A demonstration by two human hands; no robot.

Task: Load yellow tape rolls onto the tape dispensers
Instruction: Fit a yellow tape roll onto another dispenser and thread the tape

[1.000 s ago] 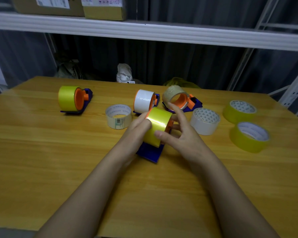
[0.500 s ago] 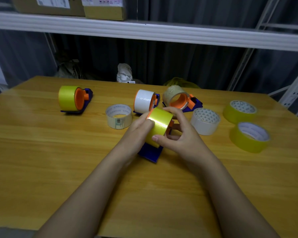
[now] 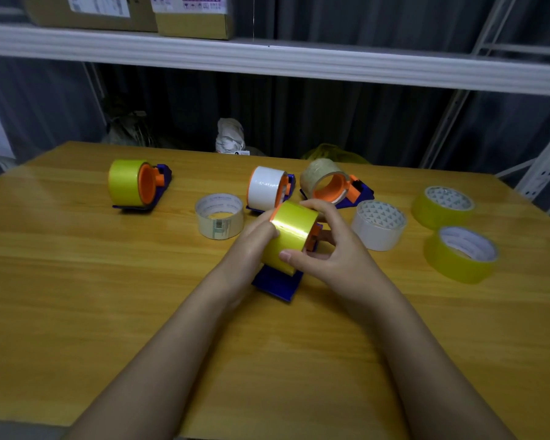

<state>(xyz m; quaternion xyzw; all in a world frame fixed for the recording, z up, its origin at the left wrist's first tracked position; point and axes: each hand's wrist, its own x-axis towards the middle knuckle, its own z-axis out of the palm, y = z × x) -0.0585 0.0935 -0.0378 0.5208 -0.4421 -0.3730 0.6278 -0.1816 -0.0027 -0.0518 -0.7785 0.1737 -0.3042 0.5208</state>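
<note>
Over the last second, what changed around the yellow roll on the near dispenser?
The right hand closed in: its fingers, spread beyond the yellow roll a second ago, now curl over the top, thumb on the near face. The left hand stayed pressed against the roll's left side. The roll and blue dispenser barely shifted. The other loaded dispensers and loose rolls on the table stayed put.
</note>
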